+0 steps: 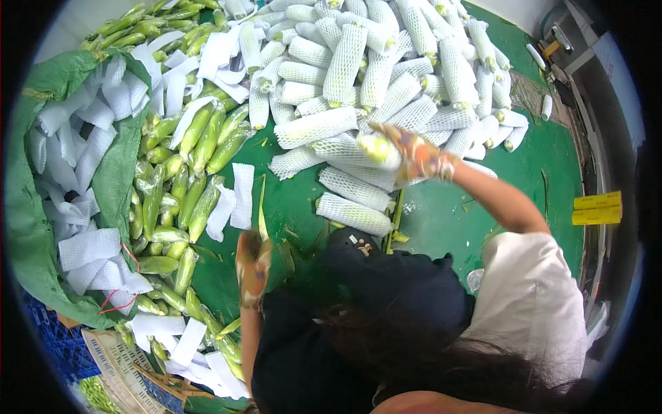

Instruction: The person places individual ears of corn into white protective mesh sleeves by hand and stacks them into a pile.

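My right hand (pixel 420 157), in a patterned glove, is closed around an ear of corn (pixel 378 148) in a white foam net sleeve, its pale yellow-green end showing. It is at the near edge of a large pile of sleeved corn ears (pixel 314 130). My left hand (pixel 254 269), gloved alike, is low over the green floor, with a gap between thumb and fingers. A narrow strip of leaf (pixel 262 210) lies just beyond it. To its left, green corn ears (pixel 205 141) lie heaped, some in shiny clear wrap. Loose flat foam sleeves (pixel 242 195) lie between heap and hand.
A big green sack (pixel 114 172) full of empty foam sleeves stands at the left. Below it are a blue crate (pixel 58 338) and a woven sack (pixel 117 359). On the far right are a yellow box (pixel 597 208) and a dark wall edge. Leaf scraps litter the green floor (pixel 441 214).
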### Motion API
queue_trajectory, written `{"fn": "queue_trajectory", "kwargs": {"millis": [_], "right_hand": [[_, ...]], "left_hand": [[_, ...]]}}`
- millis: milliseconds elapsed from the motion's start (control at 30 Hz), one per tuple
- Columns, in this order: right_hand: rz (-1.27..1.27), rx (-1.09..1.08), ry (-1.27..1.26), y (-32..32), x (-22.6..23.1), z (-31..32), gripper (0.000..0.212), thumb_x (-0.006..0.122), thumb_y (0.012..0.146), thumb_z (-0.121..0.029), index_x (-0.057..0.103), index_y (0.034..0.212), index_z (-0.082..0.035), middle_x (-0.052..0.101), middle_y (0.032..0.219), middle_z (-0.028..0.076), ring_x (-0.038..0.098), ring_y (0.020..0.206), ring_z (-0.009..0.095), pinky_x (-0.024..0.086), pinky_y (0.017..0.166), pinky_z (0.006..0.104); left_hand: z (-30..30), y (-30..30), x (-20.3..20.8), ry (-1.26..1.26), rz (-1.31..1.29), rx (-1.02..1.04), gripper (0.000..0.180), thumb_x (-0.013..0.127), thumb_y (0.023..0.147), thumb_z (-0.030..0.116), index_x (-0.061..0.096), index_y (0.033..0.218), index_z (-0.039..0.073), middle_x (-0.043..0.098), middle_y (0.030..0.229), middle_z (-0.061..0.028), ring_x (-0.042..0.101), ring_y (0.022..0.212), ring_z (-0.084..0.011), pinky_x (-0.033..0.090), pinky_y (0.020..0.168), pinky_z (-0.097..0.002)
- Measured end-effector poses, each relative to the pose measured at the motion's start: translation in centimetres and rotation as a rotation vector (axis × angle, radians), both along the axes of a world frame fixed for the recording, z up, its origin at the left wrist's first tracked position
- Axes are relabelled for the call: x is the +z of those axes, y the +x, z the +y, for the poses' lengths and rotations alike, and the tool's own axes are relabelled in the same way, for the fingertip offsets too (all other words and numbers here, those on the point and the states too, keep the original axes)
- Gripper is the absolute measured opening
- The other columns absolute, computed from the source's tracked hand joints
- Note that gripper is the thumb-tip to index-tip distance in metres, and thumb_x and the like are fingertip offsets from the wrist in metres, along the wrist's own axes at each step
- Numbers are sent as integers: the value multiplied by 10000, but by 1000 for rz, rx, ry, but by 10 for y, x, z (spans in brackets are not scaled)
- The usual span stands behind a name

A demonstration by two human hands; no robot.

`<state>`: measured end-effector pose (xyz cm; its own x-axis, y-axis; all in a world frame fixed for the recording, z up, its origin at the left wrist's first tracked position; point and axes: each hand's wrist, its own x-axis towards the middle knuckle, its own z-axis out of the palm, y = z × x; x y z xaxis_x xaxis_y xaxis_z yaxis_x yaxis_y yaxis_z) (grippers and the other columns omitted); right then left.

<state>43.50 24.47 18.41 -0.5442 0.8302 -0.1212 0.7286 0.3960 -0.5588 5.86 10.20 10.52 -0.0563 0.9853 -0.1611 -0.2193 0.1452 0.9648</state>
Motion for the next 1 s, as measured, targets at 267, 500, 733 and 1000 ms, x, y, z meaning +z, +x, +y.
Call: {"fn": "queue_trajectory", "kwargs": {"millis": [267, 500, 733, 1000], "right_hand": [[367, -72, 97, -27, -7, -73, 948, 694, 549, -228, 170, 1296, 32, 313, 1282, 219, 318, 1196, 336, 266, 995, 345], [271, -8, 192, -47, 20, -15, 810, 672, 591, -199, 249, 1236, 49, 441, 1129, 261, 460, 1035, 363, 389, 870, 362], [-641, -366, 856, 68, 53, 164, 353, 551, 750, -400, 585, 847, -62, 592, 685, 166, 579, 640, 316, 448, 560, 388], [-78, 357, 361, -219, -8, 150, 479, 510, 785, -294, 422, 1153, 0, 521, 1029, 190, 523, 939, 312, 433, 806, 355]], "left_hand": [[106, 187, 103, 540, 919, -585, 385, 454, 812, 204, 396, 1129, -8, 507, 997, -248, 486, 894, -409, 407, 764, -425], [163, 176, 47, 580, 625, -598, 421, 454, 846, 224, 353, 1177, -16, 550, 915, -182, 544, 794, -311, 433, 713, -388], [143, 42, 16, 507, 15, -572, 459, 373, 902, 333, 329, 1237, 21, 485, 974, -77, 497, 770, -128, 441, 664, -224], [40, -206, -76, -190, 1501, 265, 377, 544, 718, 214, 493, 1041, 26, 527, 970, -195, 492, 931, -343, 415, 756, -419]]}}
